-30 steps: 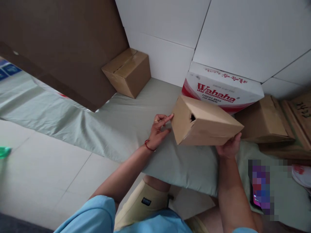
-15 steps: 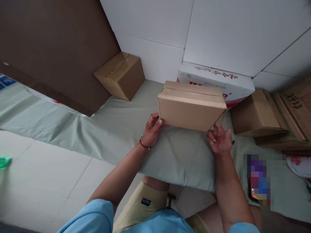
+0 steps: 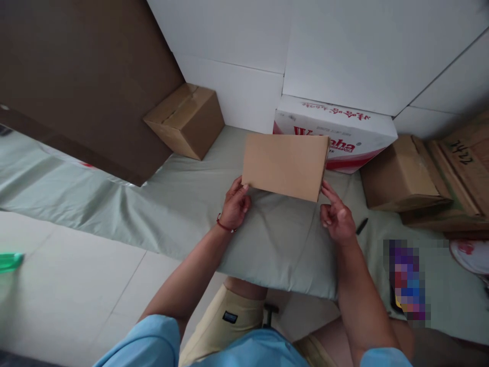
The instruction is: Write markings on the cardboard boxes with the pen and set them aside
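Note:
A plain brown cardboard box (image 3: 286, 167) is held tilted above the cloth, one broad blank face toward me. My left hand (image 3: 234, 208) pinches its lower left corner, thumb in front, the other fingers partly hidden behind. At the lower right edge, my right hand (image 3: 338, 216) supports the box with its extended fingertips, while its other fingers are curled. Behind the box stands a white carton with red lettering (image 3: 357, 135), partly covered by it.
A greyish-green cloth (image 3: 183, 199) covers the surface. One taped carton (image 3: 191, 122) stands left beside a large brown panel (image 3: 87, 76); another carton (image 3: 401, 176) is at right. A black pen-like object (image 3: 361, 225) and a blurred-out phone-like item (image 3: 407, 283) lie at right.
The box has tipped so its taped narrow side no longer shows and its broad face is turned to me. Its right end and my right hand have shifted slightly left.

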Tool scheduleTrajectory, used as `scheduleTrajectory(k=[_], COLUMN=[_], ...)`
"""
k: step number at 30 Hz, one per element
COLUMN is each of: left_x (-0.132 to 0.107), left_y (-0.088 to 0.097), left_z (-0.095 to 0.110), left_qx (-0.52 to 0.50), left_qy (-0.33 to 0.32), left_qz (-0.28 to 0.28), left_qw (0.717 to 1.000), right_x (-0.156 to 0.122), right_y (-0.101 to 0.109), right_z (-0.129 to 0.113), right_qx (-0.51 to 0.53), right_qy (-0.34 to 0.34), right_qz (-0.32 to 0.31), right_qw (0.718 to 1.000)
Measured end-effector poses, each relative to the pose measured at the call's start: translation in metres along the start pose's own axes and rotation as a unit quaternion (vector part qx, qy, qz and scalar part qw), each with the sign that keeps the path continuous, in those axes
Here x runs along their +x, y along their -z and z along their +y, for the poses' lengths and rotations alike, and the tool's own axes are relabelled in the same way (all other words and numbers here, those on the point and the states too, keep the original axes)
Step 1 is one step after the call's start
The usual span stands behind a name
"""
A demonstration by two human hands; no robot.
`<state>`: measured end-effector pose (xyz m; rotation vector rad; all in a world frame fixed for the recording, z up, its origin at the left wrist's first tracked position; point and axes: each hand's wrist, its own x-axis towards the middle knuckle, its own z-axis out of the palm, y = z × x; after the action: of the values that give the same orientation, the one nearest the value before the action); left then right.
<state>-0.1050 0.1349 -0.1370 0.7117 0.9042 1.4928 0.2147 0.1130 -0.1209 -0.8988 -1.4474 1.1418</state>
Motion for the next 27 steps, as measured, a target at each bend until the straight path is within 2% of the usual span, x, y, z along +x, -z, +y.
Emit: scheduleTrajectory(k=[4, 7, 11, 13, 15, 17, 19, 22, 24, 27], left_x=[0.003, 0.005, 0.004, 0.0, -0.007, -0.016, -0.027, -0.041, -0.048, -0.053], left_y=[0.002, 0.005, 0.01, 0.011, 0.008, 0.0, -0.013, -0.038, -0.054, -0.069], left_z=[0.003, 0.005, 0.007, 0.007, 0.006, 0.006, 0.007, 0.011, 0.013, 0.01], left_qx=[-0.043, -0.05, -0.04, -0.008, 0.062, 0.155, 0.234, 0.297, 0.327, 0.366], left_qy=[0.002, 0.0, -0.006, -0.03, -0.083, -0.157, -0.234, -0.338, -0.387, -0.42], left_qz=[0.006, 0.011, -0.014, -0.054, -0.122, -0.196, -0.266, -0.344, -0.366, -0.356], left_qw=[0.999, 0.999, 0.999, 0.998, 0.987, 0.955, 0.906, 0.824, 0.78, 0.75], right_x=[-0.007, -0.01, -0.007, -0.003, 0.001, 0.005, 0.007, 0.008, 0.008, 0.009], right_y=[-0.007, -0.015, -0.018, -0.018, -0.016, -0.013, -0.006, 0.005, 0.01, 0.011], right_z=[-0.006, -0.01, -0.006, -0.003, -0.003, -0.006, -0.01, -0.014, -0.014, -0.009], right_qx=[-0.175, -0.223, -0.136, -0.051, 0.033, 0.097, 0.145, 0.201, 0.223, 0.227], right_qy=[0.094, 0.142, 0.125, 0.092, 0.058, 0.025, -0.013, -0.058, -0.067, -0.069], right_qz=[-0.059, -0.07, -0.005, 0.056, 0.115, 0.161, 0.19, 0.21, 0.214, 0.206], right_qw=[0.978, 0.962, 0.983, 0.993, 0.991, 0.982, 0.971, 0.955, 0.949, 0.949])
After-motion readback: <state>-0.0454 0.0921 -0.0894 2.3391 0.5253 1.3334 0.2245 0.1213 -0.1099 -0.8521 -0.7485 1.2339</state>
